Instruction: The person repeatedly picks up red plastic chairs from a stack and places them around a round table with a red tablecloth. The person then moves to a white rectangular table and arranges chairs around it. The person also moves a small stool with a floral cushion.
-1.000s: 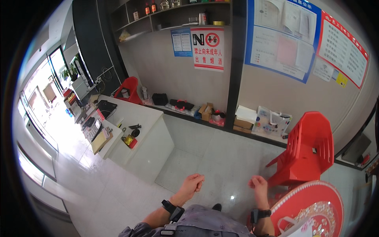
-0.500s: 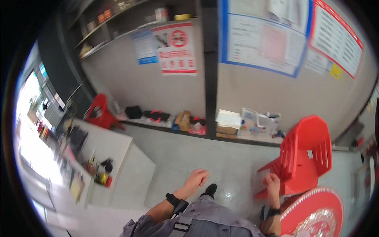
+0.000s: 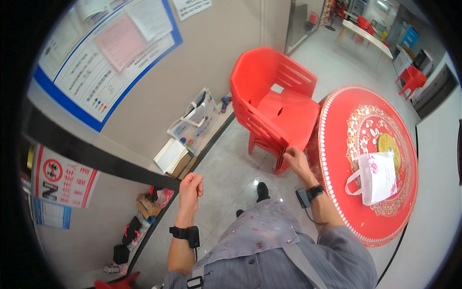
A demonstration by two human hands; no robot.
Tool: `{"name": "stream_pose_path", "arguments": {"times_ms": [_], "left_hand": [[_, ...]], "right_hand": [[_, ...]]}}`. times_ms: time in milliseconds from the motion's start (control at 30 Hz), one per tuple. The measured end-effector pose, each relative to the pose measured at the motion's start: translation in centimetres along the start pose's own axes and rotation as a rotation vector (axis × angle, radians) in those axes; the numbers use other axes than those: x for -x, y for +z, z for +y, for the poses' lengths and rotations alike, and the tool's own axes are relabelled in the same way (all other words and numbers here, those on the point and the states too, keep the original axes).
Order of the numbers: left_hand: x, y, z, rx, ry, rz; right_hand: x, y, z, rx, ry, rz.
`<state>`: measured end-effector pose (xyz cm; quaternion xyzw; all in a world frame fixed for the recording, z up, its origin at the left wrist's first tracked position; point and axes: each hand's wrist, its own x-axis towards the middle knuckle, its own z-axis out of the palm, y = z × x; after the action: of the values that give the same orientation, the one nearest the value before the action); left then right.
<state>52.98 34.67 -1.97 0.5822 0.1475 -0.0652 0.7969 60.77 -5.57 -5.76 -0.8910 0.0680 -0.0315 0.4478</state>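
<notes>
My left hand point(image 3: 191, 187) is raised in front of me, its fingers curled into a loose fist with nothing seen in them. It is in the air, over the floor by the low wall ledge. My right hand point(image 3: 298, 162), also loosely closed, appears in front of the lower edge of a stack of red plastic chairs point(image 3: 288, 113); whether it touches them I cannot tell. Nothing shows in its fingers. Right of that hand is a round table point(image 3: 335, 139) under a red patterned cover. On it lies a white carrier bag point(image 3: 378, 179) with pink flowers, partly over a gold disc point(image 3: 385, 142).
Along the wall ledge point(image 3: 211, 139) stand a clear dotted bag point(image 3: 199, 118), a box with papers point(image 3: 171, 155) and several small items. A blue-framed notice board point(image 3: 98, 126) hangs above. A long table point(image 3: 368, 37) and more red chairs point(image 3: 411, 79) are farther off.
My view has swung right: the white counter has left it, and the red chairs and round table have come nearer the middle. Both hands stay loosely closed; the carrier bag now shows.
</notes>
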Motion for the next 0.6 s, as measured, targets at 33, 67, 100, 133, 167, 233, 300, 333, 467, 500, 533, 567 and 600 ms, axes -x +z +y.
{"name": "stream_pose_path", "arguments": {"times_ms": [33, 67, 100, 133, 167, 233, 300, 333, 467, 500, 533, 567, 600], "left_hand": [[-0.8, 0.7, 0.8, -0.029, -0.015, -0.007], [-1.7, 1.5, 1.3, -0.047, -0.011, -0.03], [-2.9, 2.3, 2.3, -0.075, -0.006, -0.05], [-4.5, 3.4, 3.0, -0.097, 0.001, -0.067], [-6.1, 4.4, 3.5, -0.125, -0.005, -0.104], [-8.0, 5.9, 5.1, -0.211, -0.009, -0.127], [-10.6, 6.5, 5.8, -0.265, 0.012, -0.173], [-12.0, 7.5, 6.3, -0.282, 0.026, -0.18], [-17.1, 9.2, 7.7, -0.431, 0.114, -0.164], [-20.2, 8.7, 8.3, -0.503, 0.158, -0.147], [-22.2, 9.1, 8.6, -0.574, 0.187, -0.139], [-24.4, 9.8, 8.9, -0.624, 0.206, -0.133], [-25.6, 10.8, 10.1, -0.675, 0.227, -0.124]], "right_hand": [[-0.9, 0.0, 0.8, 0.072, 0.004, 0.024], [-1.7, 0.1, 1.9, 0.145, 0.008, 0.047], [-2.9, 1.1, 3.4, 0.124, 0.002, 0.112], [-4.4, 1.2, 4.1, 0.154, -0.008, 0.132], [-5.9, 1.3, 4.9, 0.186, -0.018, 0.153], [-7.0, 2.2, 5.1, 0.225, 0.005, 0.141], [-8.1, 3.2, 5.7, 0.188, 0.087, -0.025], [-8.8, 3.5, 7.3, 0.173, 0.138, -0.098], [-8.6, 5.3, 8.8, 0.071, 0.219, 0.002], [-9.3, 6.1, 7.6, 0.098, 0.181, 0.021], [-9.0, 5.9, 7.4, 0.176, 0.137, 0.069], [-9.4, 5.8, 7.8, 0.189, 0.147, 0.082], [-9.2, 6.3, 7.9, 0.175, 0.172, 0.086]]}}
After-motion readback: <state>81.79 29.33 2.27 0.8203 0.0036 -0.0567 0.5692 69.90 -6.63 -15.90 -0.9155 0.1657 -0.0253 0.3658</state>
